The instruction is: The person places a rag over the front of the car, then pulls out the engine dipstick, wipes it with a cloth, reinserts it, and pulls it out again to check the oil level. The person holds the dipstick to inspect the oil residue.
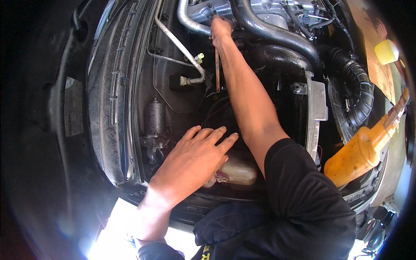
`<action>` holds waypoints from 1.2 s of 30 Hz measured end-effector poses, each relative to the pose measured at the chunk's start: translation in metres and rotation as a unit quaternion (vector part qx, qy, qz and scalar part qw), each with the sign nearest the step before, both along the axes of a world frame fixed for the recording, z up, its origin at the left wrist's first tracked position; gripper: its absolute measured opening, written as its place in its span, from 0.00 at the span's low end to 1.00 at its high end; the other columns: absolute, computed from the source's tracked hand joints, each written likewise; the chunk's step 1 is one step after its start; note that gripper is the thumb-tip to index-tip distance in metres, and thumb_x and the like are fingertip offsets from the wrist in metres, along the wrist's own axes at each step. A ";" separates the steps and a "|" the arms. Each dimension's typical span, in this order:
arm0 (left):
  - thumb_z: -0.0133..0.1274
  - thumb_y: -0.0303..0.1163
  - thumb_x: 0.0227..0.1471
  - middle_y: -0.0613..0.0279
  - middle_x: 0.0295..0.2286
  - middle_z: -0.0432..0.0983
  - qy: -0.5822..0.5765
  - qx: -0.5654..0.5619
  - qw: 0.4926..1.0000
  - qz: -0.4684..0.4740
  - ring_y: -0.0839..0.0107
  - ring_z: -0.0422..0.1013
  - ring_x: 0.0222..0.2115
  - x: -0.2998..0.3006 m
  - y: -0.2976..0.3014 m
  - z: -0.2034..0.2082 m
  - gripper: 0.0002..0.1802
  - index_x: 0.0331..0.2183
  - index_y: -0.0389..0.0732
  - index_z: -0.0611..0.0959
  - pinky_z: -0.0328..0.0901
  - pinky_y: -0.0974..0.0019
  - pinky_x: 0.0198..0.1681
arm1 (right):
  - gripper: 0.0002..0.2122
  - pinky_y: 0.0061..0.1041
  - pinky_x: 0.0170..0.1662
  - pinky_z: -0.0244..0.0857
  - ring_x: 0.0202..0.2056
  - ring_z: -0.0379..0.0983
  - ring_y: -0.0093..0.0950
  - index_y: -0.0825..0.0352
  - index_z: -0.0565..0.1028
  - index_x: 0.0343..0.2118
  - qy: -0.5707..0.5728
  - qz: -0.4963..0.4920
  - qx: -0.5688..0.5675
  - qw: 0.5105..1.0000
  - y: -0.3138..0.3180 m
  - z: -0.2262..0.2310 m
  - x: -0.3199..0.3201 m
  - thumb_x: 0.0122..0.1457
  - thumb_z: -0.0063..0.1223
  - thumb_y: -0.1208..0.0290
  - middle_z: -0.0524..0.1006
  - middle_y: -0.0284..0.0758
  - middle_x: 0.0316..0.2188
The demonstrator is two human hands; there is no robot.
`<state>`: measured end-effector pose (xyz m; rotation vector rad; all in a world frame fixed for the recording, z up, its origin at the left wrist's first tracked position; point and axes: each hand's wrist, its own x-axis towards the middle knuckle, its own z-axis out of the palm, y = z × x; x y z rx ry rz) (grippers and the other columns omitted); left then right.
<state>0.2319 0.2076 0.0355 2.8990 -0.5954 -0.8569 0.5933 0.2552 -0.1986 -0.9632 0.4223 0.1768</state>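
Note:
My right hand (221,30) reaches far into an engine bay. Its fingers are curled closed beside a silver-grey pipe (195,26), in front of the metal engine top (264,8). What they grip is mostly hidden. Below that hand a thin rusty bar (218,71) runs downward; whether it is held or fixed to the car I cannot tell. My left hand (195,149) is nearer, palm down with its fingers spread. Under and beside it sits a cloudy plastic reservoir (238,172); contact between them is unclear. Nothing shows in the left hand.
Thick black hoses (277,30) cross the far side. At the right are a ribbed intake duct (363,93), the radiator's top edge (313,125) and a yellow-orange plastic bottle (353,156). Left lie a bent metal pipe (175,41), a dark cylinder (155,117) and the cowl (112,91).

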 end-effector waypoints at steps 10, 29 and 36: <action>0.56 0.33 0.63 0.49 0.61 0.70 0.003 0.002 1.000 0.011 0.56 0.69 0.61 -0.006 0.006 -0.001 0.29 0.63 0.41 0.73 0.57 0.49 0.69 | 0.18 0.35 0.43 0.71 0.41 0.78 0.35 0.72 0.80 0.48 -0.042 -0.014 -0.115 0.992 -0.009 0.018 -0.031 0.62 0.56 0.63 0.82 0.43 0.37; 0.66 0.34 0.54 0.48 0.62 0.69 0.006 0.009 1.000 0.002 0.55 0.68 0.62 -0.004 0.004 -0.004 0.39 0.64 0.41 0.72 0.56 0.48 0.70 | 0.26 0.32 0.39 0.77 0.43 0.82 0.36 0.61 0.76 0.59 -0.076 0.076 -0.199 0.974 -0.025 0.007 -0.017 0.64 0.50 0.49 0.80 0.44 0.53; 0.66 0.33 0.53 0.48 0.62 0.69 0.002 -0.005 1.000 0.003 0.55 0.68 0.62 0.000 0.001 -0.003 0.39 0.64 0.41 0.72 0.56 0.48 0.70 | 0.27 0.38 0.52 0.73 0.54 0.78 0.41 0.61 0.74 0.61 -0.072 0.054 -0.255 0.963 -0.024 -0.007 0.002 0.65 0.48 0.48 0.78 0.46 0.56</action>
